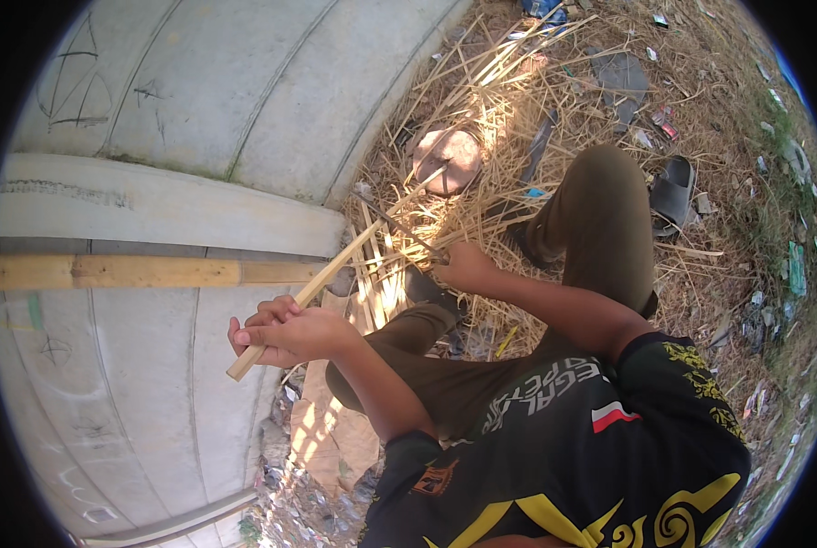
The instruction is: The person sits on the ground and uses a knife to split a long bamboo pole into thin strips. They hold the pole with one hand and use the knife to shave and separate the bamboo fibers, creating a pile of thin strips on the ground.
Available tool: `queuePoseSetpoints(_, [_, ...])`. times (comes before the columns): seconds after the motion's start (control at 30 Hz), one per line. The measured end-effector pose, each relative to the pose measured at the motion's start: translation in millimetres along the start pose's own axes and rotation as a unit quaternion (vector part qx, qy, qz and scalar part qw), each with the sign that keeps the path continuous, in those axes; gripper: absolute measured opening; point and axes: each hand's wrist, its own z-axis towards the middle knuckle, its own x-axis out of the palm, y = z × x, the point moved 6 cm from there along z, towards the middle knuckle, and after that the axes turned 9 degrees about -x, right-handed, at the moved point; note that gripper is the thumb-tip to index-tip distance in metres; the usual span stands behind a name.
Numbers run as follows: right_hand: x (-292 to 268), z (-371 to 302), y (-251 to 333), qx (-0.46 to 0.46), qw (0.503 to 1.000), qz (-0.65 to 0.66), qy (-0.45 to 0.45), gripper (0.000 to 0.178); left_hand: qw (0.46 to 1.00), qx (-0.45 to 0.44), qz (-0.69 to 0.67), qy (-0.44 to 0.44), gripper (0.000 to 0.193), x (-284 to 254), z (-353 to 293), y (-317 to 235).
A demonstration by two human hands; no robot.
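Observation:
My left hand (303, 334) is closed around the lower end of a long, pale bamboo strip (342, 258). The strip slants up and away, and its far tip lies over a round wooden block (448, 161) on the ground. Closed near my right knee, my right hand (466, 268) grips a knife (399, 226) with a long, narrow, dark blade. That blade points away to the left and crosses the bamboo strip in this view; whether they touch I cannot tell. The handle is mostly hidden in my fingers.
A grey concrete panel wall (207, 82) stands at the left, with a bamboo pole (152, 271) along it. Split bamboo strips (490, 68) and shavings cover the ground ahead. A grey sandal (672, 194) lies right of my knee; flattened cardboard (335, 438) is at the lower left.

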Motion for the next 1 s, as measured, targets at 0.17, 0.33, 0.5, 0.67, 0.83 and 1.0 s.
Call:
queuePoseSetpoints(0.17, [-1.6, 14.2, -32.2, 0.054, 0.998, -0.008, 0.038, 0.039, 0.998, -0.007, 0.043, -0.039, 0.034, 2.7, -0.6, -0.6])
queuePoseSetpoints(0.33, [-9.8, 11.1, -36.0, 0.064, 0.997, -0.032, 0.023, 0.038, 0.997, -0.010, 0.056, -0.046, 0.034, 9.5, -2.8, -1.0])
queuePoseSetpoints(0.5, [9.8, 17.2, -29.9, -0.012, 1.000, -0.023, -0.001, 0.038, 0.997, -0.003, 0.060, -0.048, 0.030, 18.0, 0.0, -3.1])
queuePoseSetpoints(0.67, [15.5, 49.7, -101.5, 0.142, 0.987, 0.065, -0.030, 0.035, 0.993, -0.076, -0.084, 0.035, 0.029, 36.8, 11.8, 5.9])
queuePoseSetpoints(0.83, [-2.7, 44.0, -54.1, 0.047, 0.997, 0.004, -0.061, 0.036, 0.952, -0.155, -0.171, 0.203, 0.053, 32.8, 60.8, 32.7])
queuePoseSetpoints(1.0, [6.2, 59.4, -128.0, 0.153, 0.975, 0.121, -0.102, 0.032, 0.901, -0.145, -0.190, 0.363, 0.055, 61.9, 55.7, 37.6])
